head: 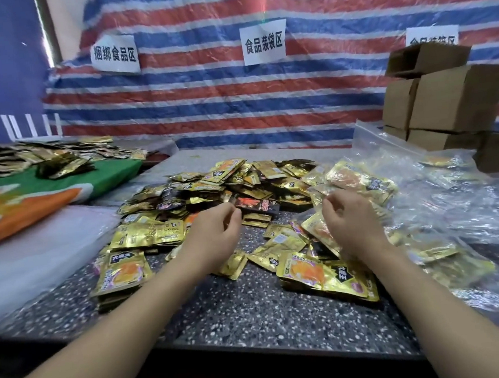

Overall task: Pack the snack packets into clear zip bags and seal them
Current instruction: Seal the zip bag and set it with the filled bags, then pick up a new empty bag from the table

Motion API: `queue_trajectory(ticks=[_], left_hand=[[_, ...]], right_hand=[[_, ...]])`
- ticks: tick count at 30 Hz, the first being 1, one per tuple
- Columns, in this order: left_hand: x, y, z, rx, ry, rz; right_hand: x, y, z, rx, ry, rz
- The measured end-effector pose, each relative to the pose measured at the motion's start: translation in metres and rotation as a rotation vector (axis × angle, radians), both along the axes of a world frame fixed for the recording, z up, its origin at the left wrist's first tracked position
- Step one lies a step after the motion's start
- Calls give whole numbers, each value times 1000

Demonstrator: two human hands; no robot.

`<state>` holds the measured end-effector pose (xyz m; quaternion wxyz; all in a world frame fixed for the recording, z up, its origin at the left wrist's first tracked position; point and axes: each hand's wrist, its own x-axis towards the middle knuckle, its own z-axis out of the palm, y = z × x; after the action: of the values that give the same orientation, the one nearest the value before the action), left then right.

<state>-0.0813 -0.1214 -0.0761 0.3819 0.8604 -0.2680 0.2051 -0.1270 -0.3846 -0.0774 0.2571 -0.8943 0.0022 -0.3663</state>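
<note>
both forearms reach over the speckled counter (253,315). the left hand (213,234) hovers with fingers loosely curled, its grip holding nothing. the right hand (350,219) pinches the edge of a clear zip bag (359,179) with gold packets inside. loose snack packets (241,183) lie heaped between and beyond the hands. filled clear bags (460,200) spread to the right. farther back stand cardboard boxes (446,102) against a striped tarp (219,101) with paper signs (263,41).
</note>
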Motion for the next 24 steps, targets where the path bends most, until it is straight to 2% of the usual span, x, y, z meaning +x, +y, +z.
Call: queue_trajectory(ticks=[9, 14, 20, 24], left_hand=[[5, 0, -25, 32, -138, 6], [9, 10, -14, 105, -141, 52], [59, 66, 16, 232, -83, 409], [102, 126, 29, 362, 86, 666]], right_hand=[[-7, 14, -2, -149, -50, 57], [-10, 35, -11, -383, 112, 141], [4, 43, -14, -517, 193, -1], [10, 52, -14, -560, 183, -63]])
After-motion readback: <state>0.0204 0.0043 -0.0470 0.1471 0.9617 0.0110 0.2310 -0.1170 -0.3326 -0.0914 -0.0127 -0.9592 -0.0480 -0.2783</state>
